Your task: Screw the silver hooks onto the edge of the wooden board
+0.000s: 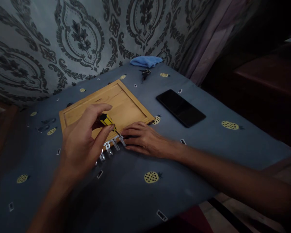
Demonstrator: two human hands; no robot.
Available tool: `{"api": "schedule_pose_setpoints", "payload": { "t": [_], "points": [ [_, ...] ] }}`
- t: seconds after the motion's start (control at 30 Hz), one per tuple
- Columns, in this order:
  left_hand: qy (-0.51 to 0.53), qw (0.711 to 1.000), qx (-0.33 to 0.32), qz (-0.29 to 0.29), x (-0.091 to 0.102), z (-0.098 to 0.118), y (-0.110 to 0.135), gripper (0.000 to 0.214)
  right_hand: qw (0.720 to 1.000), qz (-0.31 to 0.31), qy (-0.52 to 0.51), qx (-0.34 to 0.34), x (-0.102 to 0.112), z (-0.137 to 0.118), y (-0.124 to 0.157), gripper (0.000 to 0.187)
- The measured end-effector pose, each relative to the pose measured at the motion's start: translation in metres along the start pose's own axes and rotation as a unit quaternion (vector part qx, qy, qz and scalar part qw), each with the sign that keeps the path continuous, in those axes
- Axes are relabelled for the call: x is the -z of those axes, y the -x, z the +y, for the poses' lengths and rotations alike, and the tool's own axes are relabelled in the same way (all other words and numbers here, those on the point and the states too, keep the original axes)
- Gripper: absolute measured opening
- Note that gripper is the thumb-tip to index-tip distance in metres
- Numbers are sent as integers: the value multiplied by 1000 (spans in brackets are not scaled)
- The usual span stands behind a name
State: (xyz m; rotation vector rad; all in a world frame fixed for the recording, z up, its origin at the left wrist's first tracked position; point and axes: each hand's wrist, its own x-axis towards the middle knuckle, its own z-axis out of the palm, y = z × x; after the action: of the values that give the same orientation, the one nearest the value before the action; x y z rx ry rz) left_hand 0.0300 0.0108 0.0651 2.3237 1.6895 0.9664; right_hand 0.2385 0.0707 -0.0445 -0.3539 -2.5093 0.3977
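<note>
I had my left hand [81, 136] pinching the screwdriver [106, 120], its tip down at the hook rail [108, 146] along the near edge of the board [126, 105]. My right hand [149, 141] lay at the rail's end, couldn't tell if that grip was pinching it. Board sat flat on the desk [126, 200], phone [181, 108] off to the right.

There are two hands [79, 137] [146, 139], one screwdriver [107, 120], one board [126, 105], one hook rail [115, 144], one phone [180, 107] and one cloth [145, 61].
</note>
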Motion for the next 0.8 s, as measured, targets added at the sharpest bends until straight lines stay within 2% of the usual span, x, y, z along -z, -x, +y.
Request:
{"api": "schedule_pose_setpoints", "payload": {
  "t": [0.3, 0.6, 0.67, 0.8],
  "points": [
    [-6, 1000, -1, -21, 6, -2, -1, 33, 1000, -7, -4, -2, 1, 0, -1, 27],
    [-44, 994, -74, -73, 17, -8, -5, 26, 1000, -7, -5, 2, 1, -1, 0, 27],
    [-34, 995, -68, -70, 17, -8, -5, 24, 1000, -7, -3, 1, 0, 0, 0, 28],
    [15, 999, -3, -34, 16, -5, -6, 24, 1000, -2, 4, 3, 1, 0, 0, 28]
  ]
}}
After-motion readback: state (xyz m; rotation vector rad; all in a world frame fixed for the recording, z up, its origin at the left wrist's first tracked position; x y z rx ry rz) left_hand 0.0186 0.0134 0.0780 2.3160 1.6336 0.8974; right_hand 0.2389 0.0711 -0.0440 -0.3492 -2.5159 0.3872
